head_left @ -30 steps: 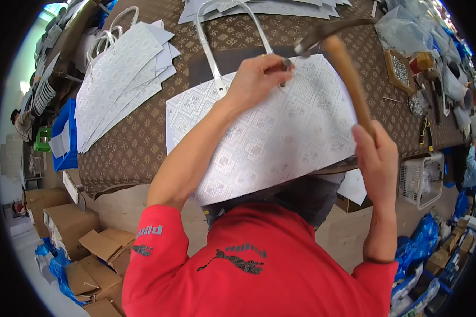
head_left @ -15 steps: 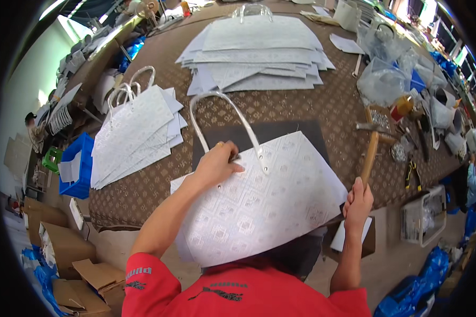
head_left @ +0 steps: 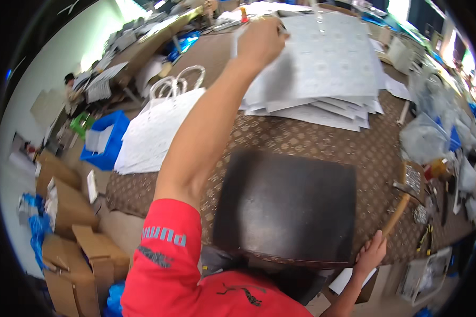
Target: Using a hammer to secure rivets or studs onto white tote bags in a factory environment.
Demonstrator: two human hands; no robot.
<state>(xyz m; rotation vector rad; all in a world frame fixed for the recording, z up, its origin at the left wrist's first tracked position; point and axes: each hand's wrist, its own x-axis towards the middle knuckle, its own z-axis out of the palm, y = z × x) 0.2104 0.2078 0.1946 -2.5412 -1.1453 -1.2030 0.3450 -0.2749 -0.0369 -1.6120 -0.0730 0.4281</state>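
My left hand (head_left: 262,43) reaches to the far stack, fingers closed on a pale patterned bag panel (head_left: 330,63) close to its handle. A clear handle strap (head_left: 319,20) shows at the panel's far side; its upper part runs out of view. Under it lies a stack of similar white sheets (head_left: 312,112). My right hand (head_left: 372,253), low on the right, grips the wooden handle of a hammer (head_left: 395,216), its metal head up and away from me. Between my arms a dark, flat board (head_left: 288,206) lies bare on the patterned brown tablecloth (head_left: 280,138).
A second pile of handled bag panels (head_left: 161,127) lies at the left beside a blue crate (head_left: 106,140). Along the right edge are clear plastic bags (head_left: 426,134), a tray of small metal pieces (head_left: 411,177) and yellow-black pliers (head_left: 424,238). Cardboard boxes (head_left: 71,211) stand on the floor.
My left hand has carried the handled panel from the dark board forward onto the far stack, uncovering the board. The hammer stays in my right hand. The whole view has shifted.
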